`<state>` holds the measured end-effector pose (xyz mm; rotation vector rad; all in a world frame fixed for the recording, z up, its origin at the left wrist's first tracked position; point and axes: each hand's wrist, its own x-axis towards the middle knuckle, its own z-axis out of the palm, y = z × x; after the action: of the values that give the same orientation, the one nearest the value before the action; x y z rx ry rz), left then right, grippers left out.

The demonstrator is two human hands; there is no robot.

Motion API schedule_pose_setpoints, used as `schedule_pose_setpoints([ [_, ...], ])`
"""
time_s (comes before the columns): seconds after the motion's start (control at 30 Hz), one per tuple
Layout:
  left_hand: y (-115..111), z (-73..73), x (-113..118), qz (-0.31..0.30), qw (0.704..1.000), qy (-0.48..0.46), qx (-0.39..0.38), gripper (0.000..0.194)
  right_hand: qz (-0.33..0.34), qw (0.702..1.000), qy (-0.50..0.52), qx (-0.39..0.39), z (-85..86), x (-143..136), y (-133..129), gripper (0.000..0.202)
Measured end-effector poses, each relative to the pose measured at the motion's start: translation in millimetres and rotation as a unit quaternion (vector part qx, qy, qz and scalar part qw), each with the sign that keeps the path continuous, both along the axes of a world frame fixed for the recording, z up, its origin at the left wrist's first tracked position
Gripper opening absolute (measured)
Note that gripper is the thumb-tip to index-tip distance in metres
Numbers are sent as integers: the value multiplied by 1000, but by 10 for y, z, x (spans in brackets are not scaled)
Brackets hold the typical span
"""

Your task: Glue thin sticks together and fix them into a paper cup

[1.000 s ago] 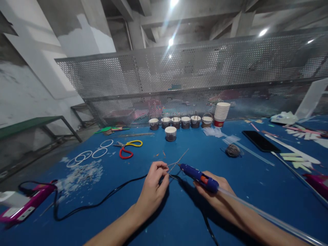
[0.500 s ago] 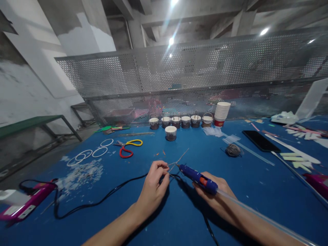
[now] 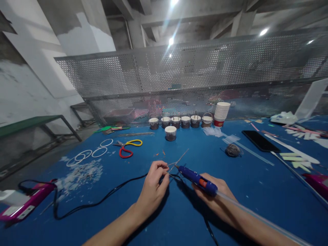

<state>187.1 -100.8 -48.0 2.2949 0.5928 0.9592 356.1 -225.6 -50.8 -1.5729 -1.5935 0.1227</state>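
Observation:
Between the fingertips of my left hand [image 3: 155, 184] are pinched thin twig-like sticks [image 3: 181, 156], which cross near the middle. My right hand [image 3: 215, 193] is wrapped round a blue hot glue gun [image 3: 196, 179], its nozzle at or very close to the crossing; whether it touches I cannot tell. A long clear glue stick [image 3: 246, 210] sticks out of the gun's rear over my right forearm. Beyond my hands stands a small paper cup [image 3: 170, 133], white above and dark below.
Scissors [image 3: 126, 149], white rings [image 3: 99, 152] and a purple power strip [image 3: 28, 203] lie left. A black cord [image 3: 102, 198] crosses the blue table [image 3: 102, 227]. Several handled cups [image 3: 186, 122] and a cup stack [image 3: 221, 114] stand behind; grey yarn [image 3: 232, 150] and a phone [image 3: 260, 140] lie right.
The glue gun in my right hand has shifted very slightly left and down at the sticks. My left hand stays in place with its pinch.

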Motion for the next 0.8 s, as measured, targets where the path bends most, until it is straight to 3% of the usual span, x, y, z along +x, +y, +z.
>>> schedule_pose_setpoints([
  [0.2,-9,13,15,-4,1000,6,-2,18,45,999,-25,8,-51,-38,-2,16],
  [0.43,-6,13,18,3,1000,10,14,17,19,1000,-16,5,-51,-19,-4,19],
  [0.67,-2,-6,19,0,1000,8,15,18,44,998,-51,11,-119,-39,-6,12],
  [0.8,-4,-1,9,0,1000,7,4,17,24,999,-25,20,-72,-9,6,17],
])
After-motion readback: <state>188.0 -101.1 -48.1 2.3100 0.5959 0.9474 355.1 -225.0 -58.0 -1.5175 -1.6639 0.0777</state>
